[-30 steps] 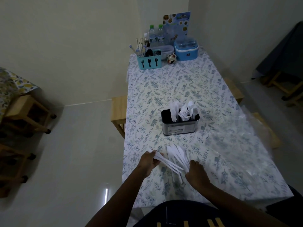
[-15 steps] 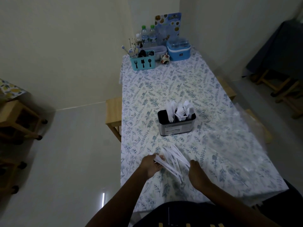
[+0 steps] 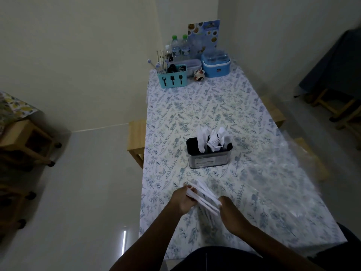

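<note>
Bundle (image 3: 204, 199) is too smeared to tell knives from forks. Right hand (image 3: 233, 217) hides its own fingertips, so the grip's unclear. Label (image 3: 207, 162) on the holder (image 3: 224, 155) is way too small to read.

Near table edge: left hand (image 3: 182, 200) and right hand (image 3: 231, 214) both grip a bundle of white plastic cutlery (image 3: 203, 196) that spans the gap between them, so there is no way through there. Just ahead lies bare floral tablecloth (image 3: 175, 118). Then comes the dark oblong metal caddy (image 3: 209, 158) with white utensils standing out of its top; it blocks a low forward reach. Open cloth passes on either side of it. Right of caddy, a crumpled clear plastic sheet (image 3: 293, 173) covers the cloth out to the table's right edge. Beyond caddy there is a long open stretch. Far end is crowded: teal plastic cutlery holder (image 3: 172, 80), blue lidded box (image 3: 215, 65) and clear water bottles (image 3: 180, 47), set close together.
</note>
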Tool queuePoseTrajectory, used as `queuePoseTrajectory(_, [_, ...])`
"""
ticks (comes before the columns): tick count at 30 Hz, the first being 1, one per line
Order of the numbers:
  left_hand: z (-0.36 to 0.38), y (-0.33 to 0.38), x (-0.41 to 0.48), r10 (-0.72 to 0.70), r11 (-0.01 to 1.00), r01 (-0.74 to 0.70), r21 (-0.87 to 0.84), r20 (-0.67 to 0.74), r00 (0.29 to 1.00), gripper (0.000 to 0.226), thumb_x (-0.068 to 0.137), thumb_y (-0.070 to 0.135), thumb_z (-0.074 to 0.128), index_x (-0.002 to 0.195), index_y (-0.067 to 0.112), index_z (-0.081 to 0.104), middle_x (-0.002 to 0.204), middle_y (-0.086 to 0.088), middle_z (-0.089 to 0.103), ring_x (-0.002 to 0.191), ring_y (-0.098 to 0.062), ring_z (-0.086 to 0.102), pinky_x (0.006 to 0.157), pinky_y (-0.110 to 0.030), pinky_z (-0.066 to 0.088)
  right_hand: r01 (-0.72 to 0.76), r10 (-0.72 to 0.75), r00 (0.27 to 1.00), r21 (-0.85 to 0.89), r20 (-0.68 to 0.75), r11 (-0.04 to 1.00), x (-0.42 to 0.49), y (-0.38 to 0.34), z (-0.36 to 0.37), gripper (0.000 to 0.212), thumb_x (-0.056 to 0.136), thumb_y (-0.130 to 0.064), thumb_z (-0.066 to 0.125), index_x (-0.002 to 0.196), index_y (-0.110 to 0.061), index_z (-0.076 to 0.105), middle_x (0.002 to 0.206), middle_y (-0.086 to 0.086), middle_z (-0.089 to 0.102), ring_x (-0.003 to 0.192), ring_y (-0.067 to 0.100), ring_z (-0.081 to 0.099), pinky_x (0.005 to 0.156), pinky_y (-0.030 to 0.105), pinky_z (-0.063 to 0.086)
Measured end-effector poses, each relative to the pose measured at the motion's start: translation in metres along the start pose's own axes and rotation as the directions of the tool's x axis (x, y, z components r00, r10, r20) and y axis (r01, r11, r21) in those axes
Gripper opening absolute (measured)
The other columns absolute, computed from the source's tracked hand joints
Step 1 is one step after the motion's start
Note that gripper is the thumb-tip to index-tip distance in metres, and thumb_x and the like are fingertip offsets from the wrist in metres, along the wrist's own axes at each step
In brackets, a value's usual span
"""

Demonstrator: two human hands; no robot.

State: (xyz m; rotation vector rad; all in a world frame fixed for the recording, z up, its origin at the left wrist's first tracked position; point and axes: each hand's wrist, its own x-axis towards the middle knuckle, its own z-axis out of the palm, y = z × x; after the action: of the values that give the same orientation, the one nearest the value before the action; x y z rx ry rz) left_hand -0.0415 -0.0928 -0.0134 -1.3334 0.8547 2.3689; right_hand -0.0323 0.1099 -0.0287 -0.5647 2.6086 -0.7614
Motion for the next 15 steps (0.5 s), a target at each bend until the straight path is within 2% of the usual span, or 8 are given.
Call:
queuePoseTrajectory(3, [0.011,-0.001,-0.003,0.044,0.996,-0.044,0.078,0.002,0.999,0.041,0.104,0.011,0.029,0.142,-0.005,0.035,0.147,-0.023,0.04,0.132,-0.039,0.043,0.092,-0.044,0.047,0.043,-0.042,0.999,-0.019,0.03,0.999,-0.002,-0.002,-0.002,0.018,0.097,-0.006,0.037,0.113,-0.006,0.046,0.098,0.002,0.041,0.069,-0.003,0.035,0.059,0.007,0.03])
queuePoseTrajectory(5, [0.014,-0.003,-0.004,0.052,0.997,-0.051,0.05,-0.01,0.999,0.044,0.103,0.01,0.027,0.144,-0.004,0.032,0.149,-0.022,0.038,0.137,-0.037,0.038,0.092,-0.042,0.048,0.047,-0.046,0.999,-0.027,0.027,0.999,-0.002,-0.004,-0.006,0.016,0.098,-0.008,0.036,0.111,-0.006,0.046,0.096,0.0,0.04,0.066,-0.002,0.034,0.057,0.01,0.029])
queuePoseTrajectory(7, [0.012,-0.005,-0.002,0.074,0.996,-0.071,0.062,-0.044,0.996,0.044,0.103,0.013,0.032,0.144,-0.004,0.034,0.142,-0.024,0.044,0.132,-0.038,0.043,0.102,-0.044,0.041,0.045,-0.044,0.999,-0.034,0.029,0.998,-0.002,-0.006,-0.008,0.016,0.098,-0.008,0.036,0.109,-0.006,0.046,0.095,-0.001,0.038,0.066,-0.001,0.034,0.057,0.015,0.03])
queuePoseTrajectory(8, [0.009,-0.005,0.003,0.098,0.992,-0.093,0.09,-0.049,0.994,0.042,0.102,0.013,0.039,0.14,-0.006,0.04,0.132,-0.026,0.051,0.122,-0.038,0.051,0.105,-0.044,0.041,0.037,-0.036,0.999,-0.033,0.038,0.999,-0.002,-0.006,-0.009,0.015,0.097,-0.006,0.036,0.108,-0.006,0.046,0.096,-0.001,0.038,0.066,0.001,0.035,0.058,0.018,0.03])
queuePoseTrajectory(9, [0.006,-0.005,0.007,0.095,0.993,-0.094,0.069,-0.017,0.995,0.038,0.097,0.011,0.05,0.131,-0.006,0.05,0.118,-0.026,0.058,0.107,-0.037,0.06,0.1,-0.043,0.047,0.033,-0.031,0.998,-0.035,0.05,0.999,-0.002,-0.007,-0.01,0.013,0.096,-0.004,0.037,0.106,-0.007,0.046,0.096,0.0,0.038,0.067,0.006,0.039,0.061,0.022,0.034])
queuePoseTrajectory(11, [0.004,-0.004,0.011,0.051,0.998,-0.048,-0.04,0.065,0.997,0.023,0.097,0.013,0.052,0.109,-0.005,0.059,0.096,-0.024,0.065,0.081,-0.035,0.069,0.07,-0.041,0.06,0.02,-0.018,0.997,-0.037,0.072,0.999,0.0,-0.005,-0.011,0.015,0.093,0.0,0.039,0.103,-0.009,0.044,0.096,0.001,0.038,0.071,0.014,0.043,0.06,0.024,0.036])
queuePoseTrajectory(13, [0.007,-0.004,0.012,0.059,0.994,-0.052,-0.101,0.071,0.996,0.033,0.103,0.023,0.037,0.105,-0.003,0.056,0.096,-0.023,0.065,0.084,-0.037,0.068,0.059,-0.047,0.06,0.025,-0.018,0.995,-0.072,0.098,0.997,0.001,-0.004,-0.013,0.016,0.091,0.001,0.041,0.102,-0.01,0.043,0.098,0.002,0.039,0.065,0.01,0.039,0.054,0.017,0.03])
queuePoseTrajectory(15, [0.01,-0.006,0.012,0.087,0.986,-0.082,-0.146,0.027,0.996,0.044,0.102,0.039,0.035,0.109,0.0,0.055,0.107,-0.021,0.061,0.098,-0.036,0.06,0.071,-0.052,0.058,0.044,-0.03,0.993,-0.124,0.117,0.991,0.002,-0.002,-0.014,0.019,0.088,0.002,0.044,0.101,-0.01,0.042,0.102,0.006,0.041,0.059,0.005,0.031,0.049,0.019,0.026])
